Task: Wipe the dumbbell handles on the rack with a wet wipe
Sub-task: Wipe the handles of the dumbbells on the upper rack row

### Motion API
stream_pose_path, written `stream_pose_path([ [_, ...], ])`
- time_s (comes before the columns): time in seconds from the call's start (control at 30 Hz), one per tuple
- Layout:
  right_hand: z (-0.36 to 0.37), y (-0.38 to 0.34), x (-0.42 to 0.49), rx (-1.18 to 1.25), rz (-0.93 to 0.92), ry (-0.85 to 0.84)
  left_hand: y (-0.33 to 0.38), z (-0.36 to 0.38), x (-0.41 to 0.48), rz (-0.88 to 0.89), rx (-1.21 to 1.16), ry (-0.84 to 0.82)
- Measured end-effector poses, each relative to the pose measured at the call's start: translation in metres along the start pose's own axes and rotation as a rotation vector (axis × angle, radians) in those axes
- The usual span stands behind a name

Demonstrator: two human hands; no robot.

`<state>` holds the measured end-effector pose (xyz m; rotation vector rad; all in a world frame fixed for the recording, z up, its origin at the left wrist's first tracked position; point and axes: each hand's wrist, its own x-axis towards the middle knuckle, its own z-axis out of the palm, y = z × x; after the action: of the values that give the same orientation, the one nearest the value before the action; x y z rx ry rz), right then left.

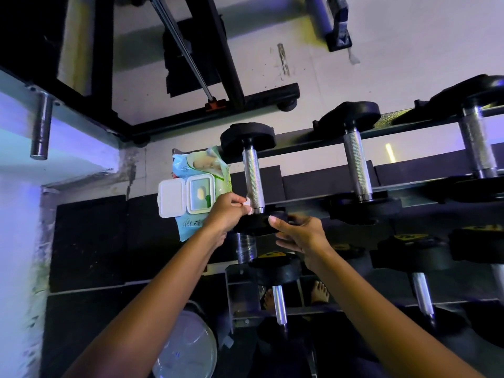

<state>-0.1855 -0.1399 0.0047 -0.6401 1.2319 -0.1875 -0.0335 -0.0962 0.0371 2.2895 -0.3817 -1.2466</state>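
Our left grip pinches the wet wipe on the handle, right grip clamps the dumbbell head; we risk the wad snagging on knurling.

Dumbbell handle, 12 o'clock of centre: bright metal, knurled, rough. Dumbbell head: matt black rubber. Rack: dark painted metal, dull sheen. Wet wipe: white, soft, cloth-like. Wipe pack, 9 o'clock of handle: glossy plastic film; lid smooth hard white plastic. Floor mats: matt black, grainy.
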Motion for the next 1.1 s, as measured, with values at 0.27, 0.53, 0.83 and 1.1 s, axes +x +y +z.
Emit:
stream_pose_path([
  [0.27, 0.003, 0.003, 0.002, 0.008, -0.006, 0.028, 0.011, -0.009, -0.011, 0.484, 0.308, -0.031],
  [0.53, 0.004, 0.002, -0.004, 0.041, -0.019, 0.039, 0.068, 0.018, 0.025, 0.750, 1.249, -0.345],
  [0.83, 0.002, -0.001, -0.005, 0.039, 0.001, 0.041, 0.072, 0.006, 0.023, 0.768, 1.401, -0.462],
  [1.1, -0.002, 0.000, -0.007, -0.176, -0.127, 0.032, 0.040, 0.000, 0.014, 0.818, 0.733, 0.052],
])
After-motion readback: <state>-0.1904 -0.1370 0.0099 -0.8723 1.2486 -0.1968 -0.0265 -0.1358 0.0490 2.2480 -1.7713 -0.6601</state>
